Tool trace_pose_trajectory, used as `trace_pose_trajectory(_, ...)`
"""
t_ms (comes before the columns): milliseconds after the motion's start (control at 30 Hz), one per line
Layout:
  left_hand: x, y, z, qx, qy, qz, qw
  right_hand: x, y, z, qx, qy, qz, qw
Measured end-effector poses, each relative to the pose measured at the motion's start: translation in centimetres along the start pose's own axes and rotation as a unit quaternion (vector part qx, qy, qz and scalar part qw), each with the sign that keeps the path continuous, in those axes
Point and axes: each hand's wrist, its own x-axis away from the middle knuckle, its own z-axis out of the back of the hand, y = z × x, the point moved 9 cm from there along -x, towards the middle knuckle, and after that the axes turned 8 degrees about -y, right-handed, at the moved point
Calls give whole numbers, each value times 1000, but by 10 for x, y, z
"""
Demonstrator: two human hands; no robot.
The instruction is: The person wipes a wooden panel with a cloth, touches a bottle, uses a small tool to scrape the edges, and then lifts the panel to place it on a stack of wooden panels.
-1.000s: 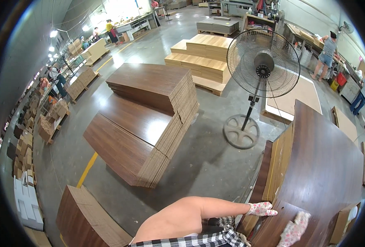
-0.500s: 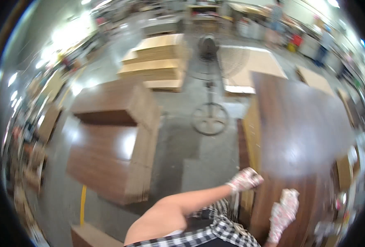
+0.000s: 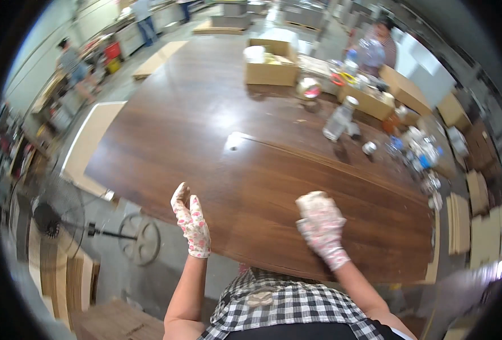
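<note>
Both my hands wear white gloves with a pink-and-red pattern. My left hand (image 3: 191, 224) is over the near left edge of a large dark brown wood-grain board (image 3: 251, 209), its thumb and fingers apart and nothing in them. Over the board's near right part, my right hand (image 3: 322, 226) is closed, knuckles forward and slightly blurred. Something pale shows at its front, but whether it is a wad of cloth or only soiled glove fingers I cannot make out. Beyond the right hand, the long edge of a board runs across the brown surface, with a bright reflection at its left end.
Beyond the board stand a clear bottle (image 3: 340, 119), a tape roll (image 3: 308, 89), an open cardboard box (image 3: 271, 71) and a box of supplies (image 3: 367, 102). Several plastic bottles lie at the right. A fan (image 3: 50, 221) stands at the left. A person (image 3: 384, 45) is at the far side.
My view has swung right, from the aisle between the stacks to the brown board. The left hand has gone from closed to open; the right hand is still closed, now over the board's middle.
</note>
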Motion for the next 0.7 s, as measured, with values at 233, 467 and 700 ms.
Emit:
trace_pose_trajectory(233, 14, -4, -148, -75, -371, -47, 924, 30, 29, 6, 37, -27, -104, 994)
trace_pose_trajectory(467, 38, -24, -258, -215, -482, -241, 814, 143, 202, -55, 43, 65, -339, 938)
trace_pose_trajectory(700, 21, -62, -331, -434, -428, -293, 736, 135, 201, -56, -7, 72, -318, 945)
